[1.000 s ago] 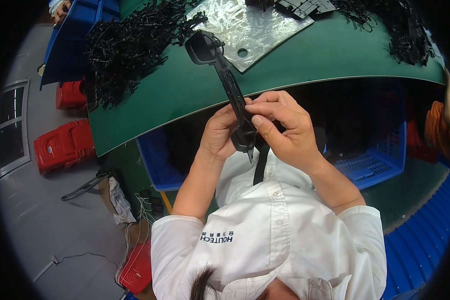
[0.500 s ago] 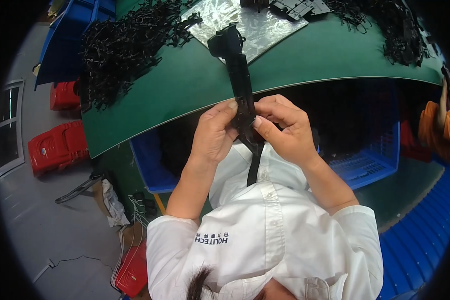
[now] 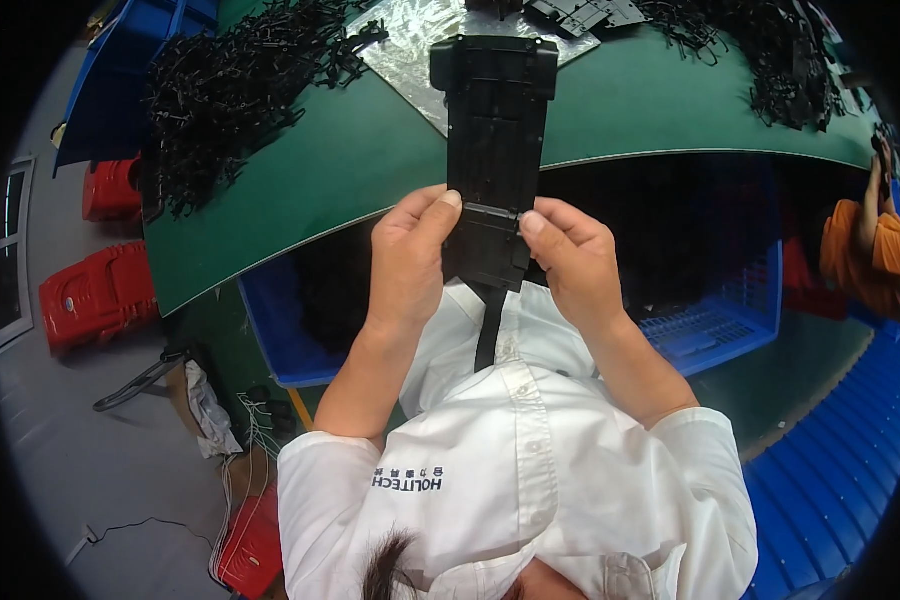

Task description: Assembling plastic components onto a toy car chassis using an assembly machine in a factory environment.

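Observation:
A long black plastic panel (image 3: 495,135) stands out in front of my chest with its broad face toward me. Its far end is wider, with a rounded block at each corner, and a thin ridge crosses it near my fingers. My left hand (image 3: 410,250) pinches the left edge with the thumb on top. On the opposite edge my right hand (image 3: 578,260) grips at about the same height, thumb also on the near face. A dark strip (image 3: 489,335) shows below the panel against my white shirt; whether it joins the panel, I cannot tell.
Beyond my hands is a green table (image 3: 300,190) with a curved-looking front edge. Heaps of small black parts (image 3: 220,110) lie at its left and right, a silvery sheet (image 3: 410,70) between. Blue crates (image 3: 300,360) sit below. Red stools (image 3: 100,295) stand left; a person in orange (image 3: 855,240) is at right.
The black panel has turned from edge-on to its broad face. My hands have moved farther apart, from close together to one on each side edge.

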A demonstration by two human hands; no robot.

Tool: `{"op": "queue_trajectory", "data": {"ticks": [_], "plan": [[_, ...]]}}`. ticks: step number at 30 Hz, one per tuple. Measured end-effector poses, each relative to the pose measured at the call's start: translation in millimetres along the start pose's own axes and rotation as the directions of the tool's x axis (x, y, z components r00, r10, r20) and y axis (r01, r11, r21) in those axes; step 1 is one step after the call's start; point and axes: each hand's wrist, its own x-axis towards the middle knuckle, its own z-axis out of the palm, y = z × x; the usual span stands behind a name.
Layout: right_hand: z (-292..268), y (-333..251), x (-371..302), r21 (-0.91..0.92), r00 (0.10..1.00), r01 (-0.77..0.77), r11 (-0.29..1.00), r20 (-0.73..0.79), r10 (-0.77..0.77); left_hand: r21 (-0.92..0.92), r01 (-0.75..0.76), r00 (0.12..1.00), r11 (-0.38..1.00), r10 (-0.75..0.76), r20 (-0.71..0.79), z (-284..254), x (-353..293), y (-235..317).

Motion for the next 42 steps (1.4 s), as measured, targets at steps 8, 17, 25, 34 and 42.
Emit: {"op": "queue_trajectory", "data": {"ticks": [8, 17, 25, 34, 42], "plan": [[-14.7, 2.9, 6.1, 0.361, 0.970, -0.238, 0.902, 0.130, 0.204, -0.122, 0.267, 0.948, 0.956, -0.237, 0.214, -10.6, 2.9, 12.5], [-6.2, -2.0, 5.2, 0.344, 0.969, -0.246, 0.906, 0.107, 0.223, -0.086, 0.307, 0.919, 0.948, -0.272, 0.285, -13.4, 4.8, 13.4], [-3.6, -2.1, 5.2, 0.328, 0.973, -0.231, 0.916, 0.080, 0.216, -0.116, 0.351, 0.903, 0.929, -0.303, 0.304, -12.5, 8.1, 11.0], [-5.3, -6.7, 3.2, 0.381, 0.974, -0.225, 0.897, 0.113, 0.196, -0.146, 0.316, 0.937, 0.937, -0.283, 0.206, -6.4, 6.6, 13.5], [-15.0, -1.5, 4.8, 0.376, 0.969, -0.227, 0.898, 0.176, 0.172, -0.107, 0.281, 0.944, 0.954, -0.255, 0.210, -8.0, 6.8, 10.9]]}}
